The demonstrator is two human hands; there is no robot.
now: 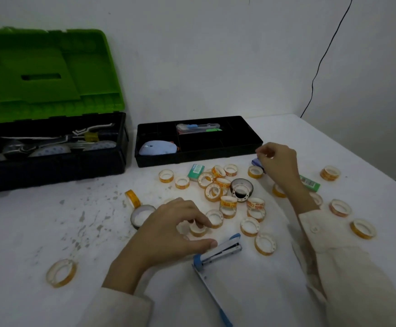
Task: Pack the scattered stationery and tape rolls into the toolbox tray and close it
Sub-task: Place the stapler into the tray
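Note:
Several small yellow tape rolls lie scattered across the white table. My left hand rests over the near ones, its fingertips closing around one small roll. My right hand hovers just in front of the black tray's right end, fingers curled with something small between them; what it is I cannot tell. A blue box peeks out beneath that hand. The tray holds a pale blue tape dispenser and a cutter. An opened blue stapler lies near me.
The black toolbox with its green lid raised stands at the back left, filled with tools. Two green staple boxes and two darker tape rolls lie among the rolls. A black cable hangs on the wall.

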